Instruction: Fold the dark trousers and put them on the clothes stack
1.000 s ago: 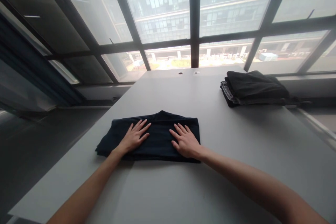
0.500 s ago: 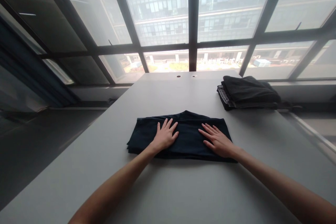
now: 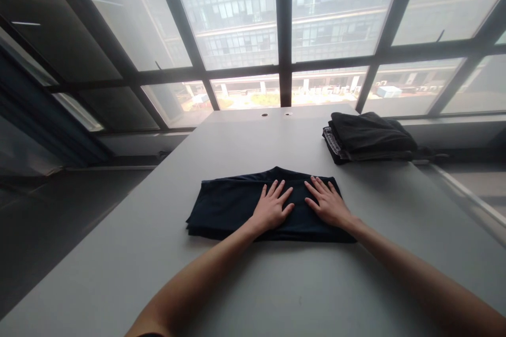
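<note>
My left hand (image 3: 272, 208) and right hand (image 3: 327, 204) lie flat, fingers spread, gripping nothing, on the folded navy garment (image 3: 229, 206), nearer me and left of the black garment stack (image 3: 373, 136). I should press evenly, avoiding rucks.

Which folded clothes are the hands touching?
The navy folded garment, flat beneath the left hand and right hand; the blackish pile lies apart, farther back on the table's right side.
</note>
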`<state>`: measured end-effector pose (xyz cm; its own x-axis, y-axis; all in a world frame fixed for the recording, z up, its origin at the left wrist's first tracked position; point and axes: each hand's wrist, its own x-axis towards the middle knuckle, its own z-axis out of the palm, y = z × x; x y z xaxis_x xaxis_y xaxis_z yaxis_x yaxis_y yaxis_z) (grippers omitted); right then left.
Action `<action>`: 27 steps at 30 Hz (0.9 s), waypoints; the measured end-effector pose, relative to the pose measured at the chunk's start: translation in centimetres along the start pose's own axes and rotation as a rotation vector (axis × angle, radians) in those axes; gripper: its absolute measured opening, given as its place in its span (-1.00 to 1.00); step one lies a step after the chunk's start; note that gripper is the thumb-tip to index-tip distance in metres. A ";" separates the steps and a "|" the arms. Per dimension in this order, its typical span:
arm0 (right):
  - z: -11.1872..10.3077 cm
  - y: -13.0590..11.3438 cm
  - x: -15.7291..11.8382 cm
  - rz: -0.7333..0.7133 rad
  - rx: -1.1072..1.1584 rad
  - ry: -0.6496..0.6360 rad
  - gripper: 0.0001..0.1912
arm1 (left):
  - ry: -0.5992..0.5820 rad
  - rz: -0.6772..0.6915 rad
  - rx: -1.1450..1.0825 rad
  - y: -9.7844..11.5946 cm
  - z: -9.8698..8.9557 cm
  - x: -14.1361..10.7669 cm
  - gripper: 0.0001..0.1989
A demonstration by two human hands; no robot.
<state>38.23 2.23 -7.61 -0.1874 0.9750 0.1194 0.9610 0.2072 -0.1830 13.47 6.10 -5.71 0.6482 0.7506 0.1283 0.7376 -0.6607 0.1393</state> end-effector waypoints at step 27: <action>1.1 5.0 -0.5 0.312 -0.051 0.121 -0.23 | 0.025 -0.178 0.000 -5.5 -4.2 -1.5 -0.37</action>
<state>42.86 2.82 -9.66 0.1401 0.9734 0.1812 0.9778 -0.1071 -0.1804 7.63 8.58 -2.51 0.5028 0.8552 0.1258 0.8401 -0.5177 0.1617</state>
